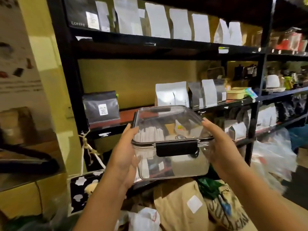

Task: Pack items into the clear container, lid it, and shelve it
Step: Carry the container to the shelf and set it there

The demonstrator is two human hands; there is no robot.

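Note:
I hold the clear container (173,164) in the air in front of the black shelf unit (71,67). Its clear lid (166,120) is on, and a black latch (177,148) on the near side is folded down. White packets and small paper items show through the walls. My left hand (125,155) grips the container's left side and my right hand (216,144) grips its right side. The container's far edge is level with the middle shelf board (126,116), between a dark pouch and a white pouch.
A dark grey coffee pouch (101,107) stands at the left of the middle shelf, white and grey pouches (172,94) at the right. More pouches fill the top shelf (158,20). Brown paper bags (180,202) and sacks lie below. Cardboard boxes (21,199) stand at the left.

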